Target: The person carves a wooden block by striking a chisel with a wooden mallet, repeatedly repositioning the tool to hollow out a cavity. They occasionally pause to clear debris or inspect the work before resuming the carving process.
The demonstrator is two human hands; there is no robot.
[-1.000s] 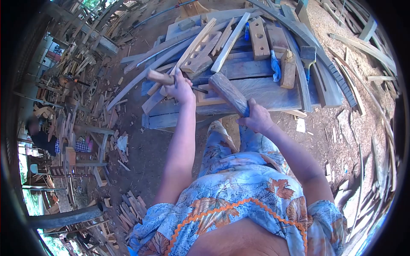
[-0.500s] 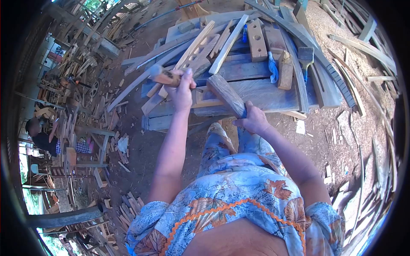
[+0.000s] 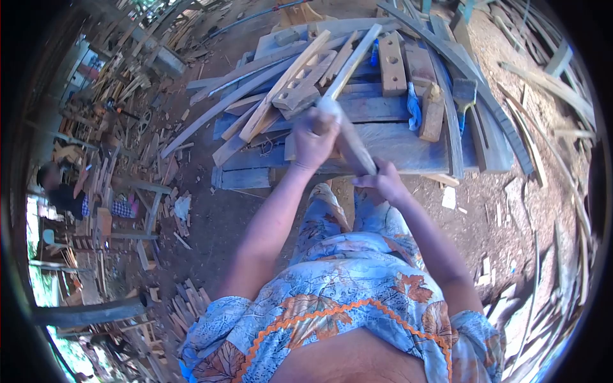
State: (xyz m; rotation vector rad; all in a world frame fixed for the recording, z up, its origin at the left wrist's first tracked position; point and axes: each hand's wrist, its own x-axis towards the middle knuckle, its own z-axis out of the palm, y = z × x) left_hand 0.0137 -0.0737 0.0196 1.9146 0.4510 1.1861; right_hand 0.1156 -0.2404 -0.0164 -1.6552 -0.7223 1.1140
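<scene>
My left hand (image 3: 314, 144) is closed round a short wooden tool (image 3: 329, 107) with a pale, rounded end, blurred by motion. That end is over the far end of a thick wooden block (image 3: 355, 148); whether they touch is unclear. My right hand (image 3: 387, 182) grips the near end of this block, which slants above the front edge of a low wooden workbench (image 3: 399, 143). Behind my hands lie a block with round holes (image 3: 392, 67), a notched wooden piece (image 3: 300, 86) and long narrow strips (image 3: 287, 83).
A brush (image 3: 464, 96), a blue cloth (image 3: 414, 110) and a small wooden block (image 3: 432, 115) lie on the bench's right side. Wood scraps cover the ground on both sides. Another person (image 3: 64, 195) is at the far left, near wooden frames.
My left hand has swung right with the wooden tool, from left of the block to over its far end. My right hand still holds the block, nearly in place.
</scene>
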